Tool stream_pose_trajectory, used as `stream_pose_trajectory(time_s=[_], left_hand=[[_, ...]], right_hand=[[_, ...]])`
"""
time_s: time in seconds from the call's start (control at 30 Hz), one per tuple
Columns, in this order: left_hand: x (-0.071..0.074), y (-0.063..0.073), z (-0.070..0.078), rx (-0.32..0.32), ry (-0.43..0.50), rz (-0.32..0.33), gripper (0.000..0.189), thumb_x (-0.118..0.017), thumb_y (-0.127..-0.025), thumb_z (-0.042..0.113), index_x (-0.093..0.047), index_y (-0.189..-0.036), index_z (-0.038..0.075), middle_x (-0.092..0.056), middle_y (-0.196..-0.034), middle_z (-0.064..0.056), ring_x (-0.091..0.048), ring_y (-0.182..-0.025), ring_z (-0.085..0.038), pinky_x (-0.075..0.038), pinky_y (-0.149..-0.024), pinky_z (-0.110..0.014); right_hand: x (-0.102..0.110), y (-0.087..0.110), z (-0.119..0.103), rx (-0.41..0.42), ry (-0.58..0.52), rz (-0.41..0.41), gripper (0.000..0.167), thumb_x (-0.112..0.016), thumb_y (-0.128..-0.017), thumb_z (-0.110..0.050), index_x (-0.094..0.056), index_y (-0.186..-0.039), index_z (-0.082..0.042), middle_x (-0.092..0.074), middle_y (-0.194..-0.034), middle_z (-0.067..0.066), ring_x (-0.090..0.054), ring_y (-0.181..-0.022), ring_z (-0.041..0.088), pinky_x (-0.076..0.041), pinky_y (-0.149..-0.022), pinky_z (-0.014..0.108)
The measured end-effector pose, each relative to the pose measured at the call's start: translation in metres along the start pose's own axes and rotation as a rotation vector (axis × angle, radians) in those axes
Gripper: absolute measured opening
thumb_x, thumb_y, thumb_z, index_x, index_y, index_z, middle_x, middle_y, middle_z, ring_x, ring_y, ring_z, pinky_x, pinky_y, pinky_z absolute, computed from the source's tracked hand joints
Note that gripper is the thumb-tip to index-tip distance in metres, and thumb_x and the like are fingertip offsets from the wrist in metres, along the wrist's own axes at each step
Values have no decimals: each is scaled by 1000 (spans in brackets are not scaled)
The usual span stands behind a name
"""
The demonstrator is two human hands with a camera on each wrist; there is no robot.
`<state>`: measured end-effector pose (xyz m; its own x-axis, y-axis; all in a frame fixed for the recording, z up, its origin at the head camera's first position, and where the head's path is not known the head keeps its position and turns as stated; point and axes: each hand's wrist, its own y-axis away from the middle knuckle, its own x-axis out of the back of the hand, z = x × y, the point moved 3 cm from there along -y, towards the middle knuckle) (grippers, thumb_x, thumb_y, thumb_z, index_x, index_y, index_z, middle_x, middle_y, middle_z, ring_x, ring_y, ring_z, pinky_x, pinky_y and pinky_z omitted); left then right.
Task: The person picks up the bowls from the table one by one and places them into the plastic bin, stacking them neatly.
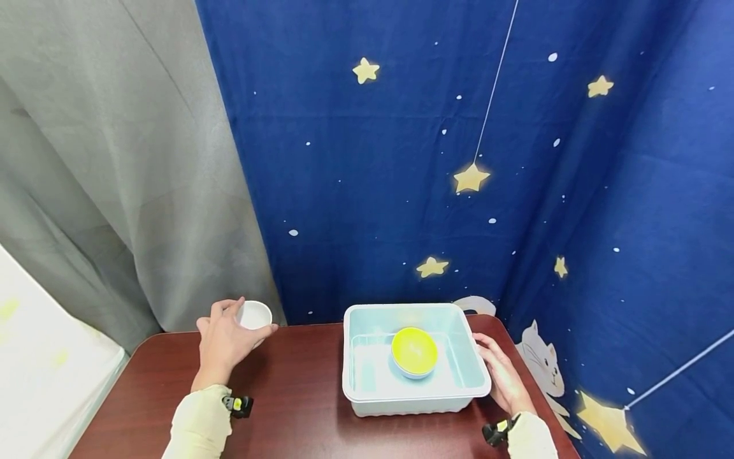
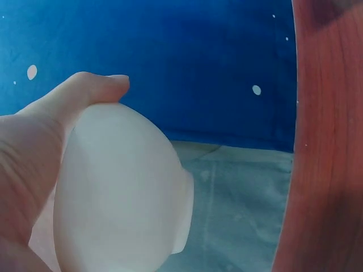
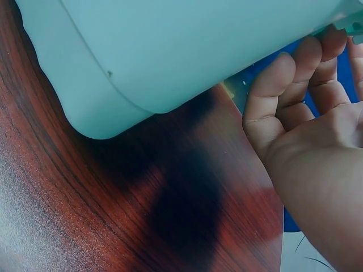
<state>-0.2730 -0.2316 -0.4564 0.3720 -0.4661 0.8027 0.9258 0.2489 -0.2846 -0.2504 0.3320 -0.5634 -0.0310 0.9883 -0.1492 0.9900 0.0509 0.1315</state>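
Note:
A small white bowl (image 1: pixel 256 314) is held in my left hand (image 1: pixel 222 338) above the table's back left part. In the left wrist view the thumb lies along the rim of the bowl (image 2: pixel 122 181), whose rounded outside and foot face the camera. A pale blue plastic tub (image 1: pixel 413 406) stands on the table to the right. Inside it sits a bowl (image 1: pixel 415 352) with a yellow inside and a white outside. My right hand (image 1: pixel 502 376) is at the tub's right side, its loosely bent fingers (image 3: pixel 283 73) close against the rim; the thumb is hidden.
The dark red wooden table (image 1: pixel 298 382) has rounded back corners. Behind it hang a grey curtain (image 1: pixel 143 159) and a blue curtain with stars (image 1: pixel 367 191). A white surface (image 1: pixel 46 357) stands beyond the table's left edge.

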Motion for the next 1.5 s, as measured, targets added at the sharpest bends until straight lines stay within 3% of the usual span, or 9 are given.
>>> stream_pose_trajectory(time_s=[0.4, 0.73, 1.2, 1.5], left_hand=[[13, -9, 25, -25, -1, 1, 102, -86, -70, 59, -51, -148, 3, -45, -143, -20, -34, -115, -47, -48, -76, -58], [13, -7, 37, -40, 5, 18, 102, -86, -68, 61, -54, -146, 3, -47, -143, -19, -36, -117, -48, -49, -74, -60], [13, -5, 54, -45, 59, -9, 105, -83, -69, 66, -52, -147, 3, -46, -145, -20, -32, -121, -46, -44, -82, -56], [15, -6, 64, -67, 74, -62, 101, -84, -72, 61, -51, -147, 3, -46, -148, -20, -35, -120, -46, -47, -81, -56]], right_hand=[[-1, 1, -3, 8, -15, 4, 30, -47, -108, -27, -47, -137, -20, -66, -121, -3, -64, -106, 18, -55, -87, 39], [-2, 0, -3, 17, -28, -22, 33, -46, -109, -29, -45, -140, -18, -66, -123, -3, -66, -106, 17, -56, -87, 38], [-1, 2, -1, 25, -24, 1, 30, -47, -108, -29, -47, -137, -18, -65, -124, -3, -65, -107, 17, -55, -88, 37], [-3, 3, -1, 32, -14, 13, 21, -50, -108, -29, -51, -127, -22, -66, -118, -4, -64, -102, 15, -55, -83, 35]])
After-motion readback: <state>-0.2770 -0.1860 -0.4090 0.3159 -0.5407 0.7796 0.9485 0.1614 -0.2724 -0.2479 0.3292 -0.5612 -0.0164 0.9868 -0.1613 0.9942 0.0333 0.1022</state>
